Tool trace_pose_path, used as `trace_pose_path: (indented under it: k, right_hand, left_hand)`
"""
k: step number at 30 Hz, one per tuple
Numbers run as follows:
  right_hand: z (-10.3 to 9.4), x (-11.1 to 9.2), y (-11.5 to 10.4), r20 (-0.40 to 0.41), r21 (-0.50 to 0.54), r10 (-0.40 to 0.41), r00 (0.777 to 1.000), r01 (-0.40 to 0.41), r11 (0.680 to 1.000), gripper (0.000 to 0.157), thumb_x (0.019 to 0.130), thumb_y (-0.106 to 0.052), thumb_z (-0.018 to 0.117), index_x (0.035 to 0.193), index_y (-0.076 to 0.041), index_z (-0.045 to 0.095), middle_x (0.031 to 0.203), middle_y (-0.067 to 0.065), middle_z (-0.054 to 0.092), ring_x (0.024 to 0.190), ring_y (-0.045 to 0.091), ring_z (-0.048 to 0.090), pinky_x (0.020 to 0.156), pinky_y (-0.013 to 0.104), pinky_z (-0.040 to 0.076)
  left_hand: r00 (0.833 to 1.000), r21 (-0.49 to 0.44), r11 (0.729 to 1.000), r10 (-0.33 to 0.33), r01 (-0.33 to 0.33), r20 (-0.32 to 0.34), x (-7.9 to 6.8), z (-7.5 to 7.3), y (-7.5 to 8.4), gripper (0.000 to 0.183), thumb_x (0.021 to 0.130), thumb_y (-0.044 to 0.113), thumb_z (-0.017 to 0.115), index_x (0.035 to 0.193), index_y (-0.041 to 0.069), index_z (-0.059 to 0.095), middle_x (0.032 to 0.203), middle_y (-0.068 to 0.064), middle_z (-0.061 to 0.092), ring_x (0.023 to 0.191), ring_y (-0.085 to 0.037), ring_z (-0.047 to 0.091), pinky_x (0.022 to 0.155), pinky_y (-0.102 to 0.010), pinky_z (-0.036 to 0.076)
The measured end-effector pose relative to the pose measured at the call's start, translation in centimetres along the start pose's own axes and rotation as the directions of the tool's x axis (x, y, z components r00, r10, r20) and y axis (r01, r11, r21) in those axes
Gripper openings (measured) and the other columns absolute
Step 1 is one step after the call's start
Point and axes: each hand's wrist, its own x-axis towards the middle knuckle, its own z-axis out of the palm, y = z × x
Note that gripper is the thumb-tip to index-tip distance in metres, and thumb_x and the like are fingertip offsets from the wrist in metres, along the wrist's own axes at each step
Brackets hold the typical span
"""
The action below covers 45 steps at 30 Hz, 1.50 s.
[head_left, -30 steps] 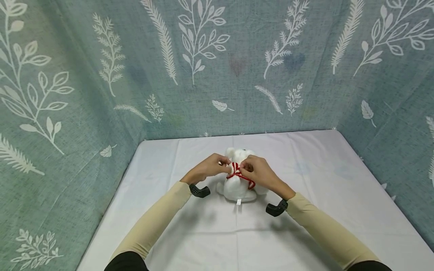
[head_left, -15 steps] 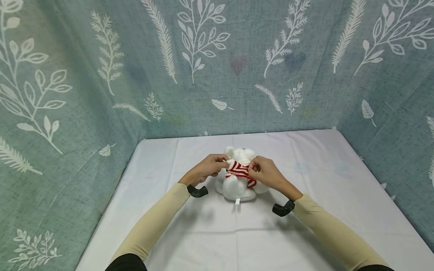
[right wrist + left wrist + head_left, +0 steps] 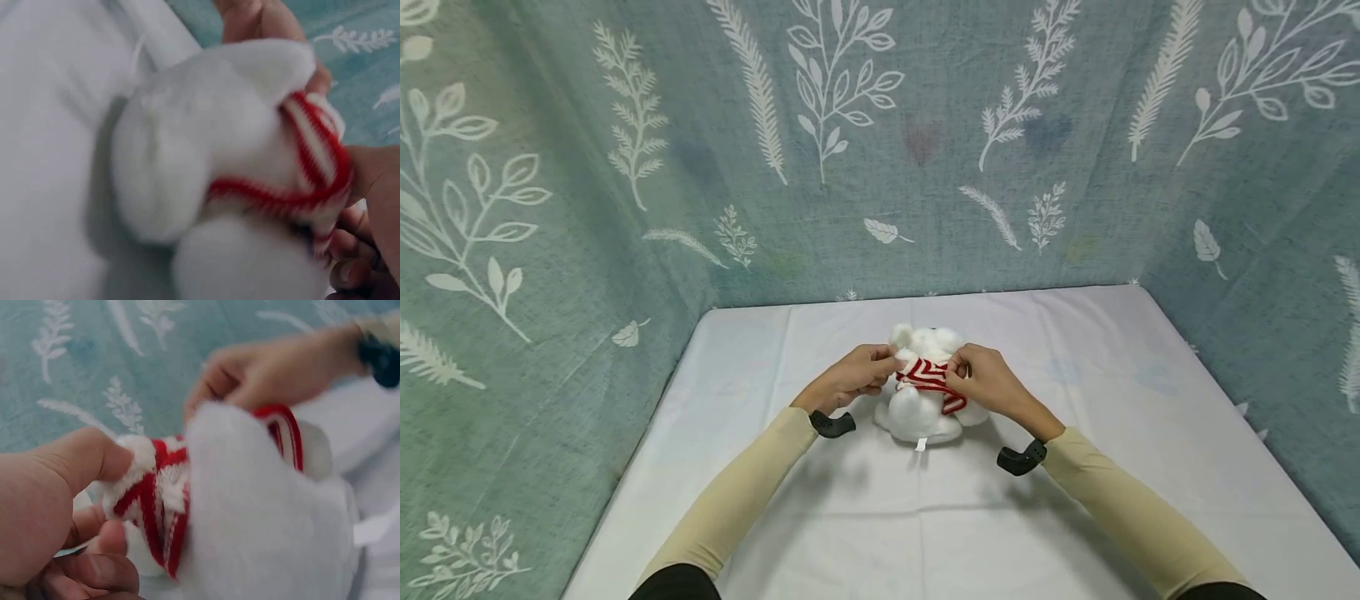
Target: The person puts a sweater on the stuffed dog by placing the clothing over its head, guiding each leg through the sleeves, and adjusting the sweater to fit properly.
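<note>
Plush animal: a white plush animal (image 3: 917, 422) sits upright on the white tablecloth (image 3: 842, 542), between the hands, its back to the head view; an ear and the top of the head show above.
Tag: a small white label (image 3: 921, 446) sticks out at the base of the plush animal, on the near side.
Scarf: a red-and-white striped knit scarf (image 3: 923, 377) lies around the upper back of the plush animal, with a red-edged end hanging down at the right.
Left hand: the left hand (image 3: 850, 377) pinches the left part of the scarf; in the left wrist view the thumb presses a pale, fuzzy bit of it against the curled fingers.
Right hand: the right hand (image 3: 988, 381) pinches the scarf at its right side, thumb against bent fingers.
Wrists: a black device (image 3: 832, 425) sits below the left wrist and another black device (image 3: 1022, 458) below the right; both sleeves are beige.
Backdrop: blue-green cloth (image 3: 820, 258) with white leaf prints stands around the table.
Change: one second ago the right fingers were near the middle of the back; now they are farther right, and a wider stretch of stripes shows between the hands. The plush animal keeps its place.
</note>
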Motion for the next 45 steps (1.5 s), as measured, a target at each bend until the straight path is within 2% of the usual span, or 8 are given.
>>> trace_pose_path:
  k: [5, 11, 18, 21, 28, 32, 40, 45]
  right_hand:
    - [0.2, 0.6, -1.2, 0.032, -0.003, -0.018, 0.999, 0.018, 1.000, 0.010, 0.091, -0.021, 0.077, 0.088, -0.014, 0.071, 0.083, -0.004, 0.062, 0.071, 0.012, 0.056, 0.064, 0.030, 0.048]
    - [0.6, 1.0, -2.4, 0.041, -0.049, -0.031, 0.999, 0.033, 0.998, 0.025, 0.084, -0.034, 0.087, 0.086, -0.015, 0.071, 0.083, -0.004, 0.062, 0.075, 0.011, 0.057, 0.068, 0.030, 0.050]
    - [1.2, 0.9, -3.0, 0.018, -0.132, -0.079, 0.997, 0.080, 0.988, 0.012, 0.092, -0.020, 0.080, 0.084, -0.014, 0.072, 0.078, -0.006, 0.057, 0.069, 0.008, 0.052, 0.064, 0.029, 0.047]
    - [1.2, 0.7, -3.0, 0.013, -0.117, -0.103, 0.995, 0.104, 0.988, 0.010, 0.092, -0.016, 0.078, 0.085, -0.013, 0.072, 0.076, -0.006, 0.056, 0.066, 0.007, 0.051, 0.062, 0.028, 0.046]
    - [0.6, 0.1, -2.0, 0.033, -0.108, -0.121, 0.992, 0.124, 0.986, 0.014, 0.090, -0.013, 0.077, 0.080, -0.017, 0.068, 0.074, -0.008, 0.054, 0.064, 0.006, 0.049, 0.059, 0.027, 0.044]
    - [0.2, 0.0, -1.6, 0.051, -0.114, -0.111, 0.993, 0.116, 0.987, 0.014, 0.091, -0.013, 0.076, 0.080, -0.018, 0.069, 0.073, -0.009, 0.054, 0.063, 0.006, 0.048, 0.058, 0.027, 0.043]
    - [0.3, 1.0, -2.3, 0.010, -0.081, -0.051, 0.999, 0.052, 0.995, 0.015, 0.090, -0.027, 0.082, 0.084, -0.016, 0.074, 0.074, -0.009, 0.060, 0.065, 0.008, 0.054, 0.062, 0.030, 0.046]
    - [0.8, 1.7, -2.9, 0.012, -0.091, -0.004, 1.000, 0.005, 0.996, 0.017, 0.091, -0.030, 0.081, 0.084, -0.015, 0.075, 0.074, -0.008, 0.061, 0.065, 0.008, 0.054, 0.063, 0.030, 0.046]
  left_hand:
    - [1.000, 0.114, 0.994, -0.007, 0.006, 0.015, -0.2, 0.2, 0.2, 0.024, 0.096, 0.026, 0.075, 0.106, 0.006, 0.067, 0.073, -0.006, 0.051, 0.056, -0.013, 0.033, 0.055, -0.029, 0.030]
    - [0.998, 0.231, 0.971, 0.048, -0.055, 0.034, -0.6, -0.2, 0.8, 0.018, 0.092, 0.017, 0.078, 0.103, 0.004, 0.072, 0.090, -0.023, 0.065, 0.058, -0.014, 0.044, 0.055, -0.032, 0.037]
    - [0.996, 0.347, 0.934, 0.086, -0.090, 0.027, -0.8, 0.1, 1.3, 0.019, 0.096, 0.025, 0.074, 0.088, 0.010, 0.067, 0.071, -0.002, 0.048, 0.058, -0.014, 0.037, 0.059, -0.035, 0.034]
    - [0.995, 0.348, 0.933, 0.097, -0.089, -0.007, -0.7, 0.0, 1.3, 0.023, 0.097, 0.028, 0.071, 0.085, 0.011, 0.062, 0.074, 0.001, 0.046, 0.061, -0.013, 0.037, 0.058, -0.029, 0.034]
    - [0.993, 0.241, 0.968, 0.087, -0.066, -0.077, -0.6, -1.1, 1.5, 0.037, 0.100, 0.029, 0.066, 0.096, -0.005, 0.052, 0.065, 0.001, 0.033, 0.057, -0.016, 0.026, 0.064, -0.038, 0.026]
    - [0.994, 0.247, 0.966, 0.091, -0.073, -0.064, -0.7, -1.3, 1.7, 0.036, 0.101, 0.031, 0.065, 0.091, 0.000, 0.050, 0.066, 0.001, 0.033, 0.058, -0.017, 0.026, 0.061, -0.033, 0.028]
    - [0.982, 0.417, 0.898, 0.179, -0.140, -0.057, -1.1, -0.7, 2.2, 0.036, 0.090, 0.051, 0.077, 0.096, 0.017, 0.066, 0.100, -0.001, 0.061, 0.091, -0.020, 0.054, 0.073, -0.036, 0.040]
    - [0.979, 0.463, 0.869, 0.204, -0.172, -0.020, -1.3, -0.4, 2.1, 0.037, 0.086, 0.047, 0.083, 0.094, 0.015, 0.067, 0.098, -0.005, 0.062, 0.080, -0.020, 0.051, 0.066, -0.033, 0.040]
